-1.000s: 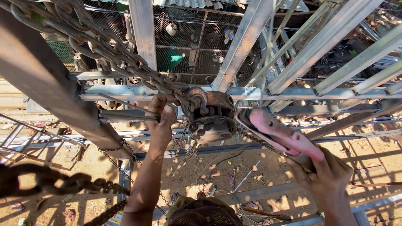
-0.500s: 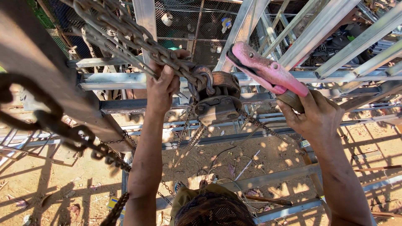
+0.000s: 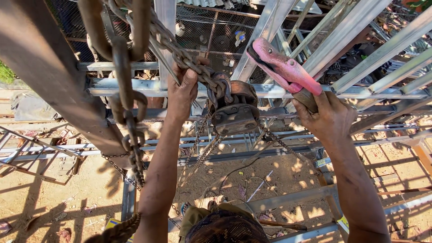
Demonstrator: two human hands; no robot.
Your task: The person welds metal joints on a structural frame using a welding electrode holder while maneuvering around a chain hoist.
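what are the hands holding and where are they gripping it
The right hand grips the pink lever handle at its lower end. The left hand clasps the load chain just beside the rusty hoist body.

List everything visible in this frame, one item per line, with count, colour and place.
chain hoist: one, rusty brown, centre, hung on a chain
load chain: one, rusty, running from upper left to the hoist
large chain links: several, rusty, close to the camera at left
pink-handled tool: one, pink, upper centre right
metal frame bars: many, silver, across the background
sandy ground: tan, below
left hand: gripping the load chain
right hand: holding the tool's handle
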